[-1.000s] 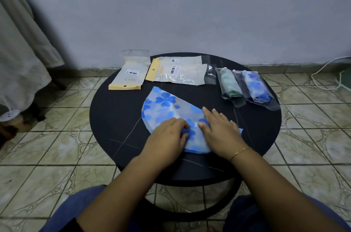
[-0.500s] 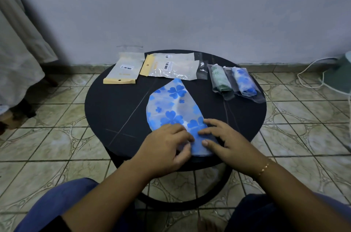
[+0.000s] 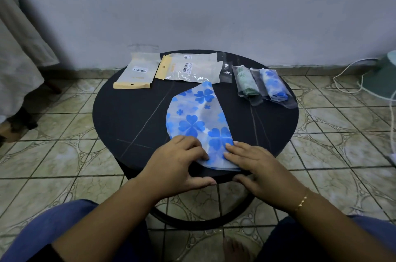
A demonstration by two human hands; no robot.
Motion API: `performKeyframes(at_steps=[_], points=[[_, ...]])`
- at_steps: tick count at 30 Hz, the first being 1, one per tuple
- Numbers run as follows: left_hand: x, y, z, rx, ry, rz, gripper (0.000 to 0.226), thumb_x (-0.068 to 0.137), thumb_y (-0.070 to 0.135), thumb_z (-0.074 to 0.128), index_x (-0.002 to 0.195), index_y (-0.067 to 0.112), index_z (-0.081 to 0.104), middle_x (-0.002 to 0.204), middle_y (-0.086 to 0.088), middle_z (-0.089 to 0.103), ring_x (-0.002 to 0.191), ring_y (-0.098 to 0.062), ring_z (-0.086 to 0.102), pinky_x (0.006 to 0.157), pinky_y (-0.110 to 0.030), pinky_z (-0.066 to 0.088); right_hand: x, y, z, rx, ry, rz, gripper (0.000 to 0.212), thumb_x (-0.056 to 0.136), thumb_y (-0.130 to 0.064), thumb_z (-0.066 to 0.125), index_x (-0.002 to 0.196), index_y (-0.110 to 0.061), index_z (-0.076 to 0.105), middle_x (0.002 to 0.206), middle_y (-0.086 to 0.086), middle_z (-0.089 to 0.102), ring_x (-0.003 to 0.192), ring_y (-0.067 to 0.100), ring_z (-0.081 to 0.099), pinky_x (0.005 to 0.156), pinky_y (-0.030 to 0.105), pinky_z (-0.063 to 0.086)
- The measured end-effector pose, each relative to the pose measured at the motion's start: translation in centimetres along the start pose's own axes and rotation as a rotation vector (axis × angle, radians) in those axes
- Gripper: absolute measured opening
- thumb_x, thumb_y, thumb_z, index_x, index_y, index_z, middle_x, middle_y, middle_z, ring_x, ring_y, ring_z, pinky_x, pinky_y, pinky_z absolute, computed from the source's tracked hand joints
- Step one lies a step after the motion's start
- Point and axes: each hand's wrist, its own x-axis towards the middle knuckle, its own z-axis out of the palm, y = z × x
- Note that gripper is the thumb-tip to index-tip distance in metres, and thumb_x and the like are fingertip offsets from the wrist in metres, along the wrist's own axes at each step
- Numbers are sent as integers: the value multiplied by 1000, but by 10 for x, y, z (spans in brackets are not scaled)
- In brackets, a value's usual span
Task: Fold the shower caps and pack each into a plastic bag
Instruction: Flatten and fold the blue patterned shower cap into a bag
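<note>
A translucent white shower cap printed with blue four-leaf clovers (image 3: 199, 120) was laid flat in the centre of the frame on a round black table (image 3: 128, 115), folded to a leaf shape with its tip pointing to the upper centre. Its near edge was pressed down by both hands. The left hand (image 3: 180, 163) was placed on the cap's lower left corner with fingers lightly bent and nothing clasped; the thumb was extended along the table edge. The right hand (image 3: 257, 165) was laid flat on the lower right corner with fingers straight. A thin gold chain bracelet (image 3: 301, 202) was worn on the right wrist.

At the upper centre, a clear plastic packet with a yellow header strip (image 3: 188, 68) was seen, bearing two white barcode stickers; the print was too small to be read. To its left, a similar frosted packet with a yellow header and one barcode label (image 3: 137, 74) overhung the table rim. At the upper right, a rolled green-patterned cap in a clear bag (image 3: 246, 83) and a rolled blue-clover cap in a clear bag (image 3: 274, 87) were placed side by side. Pale scratch lines were visible across the tabletop.

The table stood on a beige patterned tile floor (image 3: 53, 154) against a plain grey wall (image 3: 214, 4). A pale cloth (image 3: 19, 51) hung at the left edge; a white cable (image 3: 347, 81) lay at the right.
</note>
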Motion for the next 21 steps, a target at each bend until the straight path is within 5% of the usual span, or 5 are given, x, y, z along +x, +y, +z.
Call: performKeyframes(at_steps=[9,14,17,19,21], points=[[1,2,1,-21,22,-52,52,70,76,53,90,30,68,88,14,58,79,-9,56,67,-24,51,5,1,-6,170,-104,92,53,82,-43,50,133,-30,47,136,-28,31,134,-9,17,108,13,10],[5,3,1,-19,26,-77,44,75,70,51,85,31,68,82,15,57,73,-9,56,62,-22,48,11,-3,-12,324,59,188,24,91,-28,57,111,-27,68,109,-32,56,113,-20,41,98,6,28],[8,3,-1,-21,20,-102,36,83,58,46,83,29,68,80,15,58,70,-9,55,58,-22,46,18,-9,-15,330,108,228,23,92,-35,53,101,-23,70,93,-24,60,96,-2,54,89,17,38],[10,2,-2,-71,12,-150,37,84,56,43,83,29,69,79,15,59,72,-8,56,61,-23,46,21,-9,-17,372,109,283,15,90,-36,58,99,-28,68,95,-18,61,96,4,55,89,23,41],[11,1,-3,-145,-14,-229,43,81,62,40,84,30,70,81,15,61,79,-7,56,68,-23,45,24,-8,-20,470,58,360,23,80,-35,70,102,-35,64,101,-11,59,98,3,55,86,11,40]])
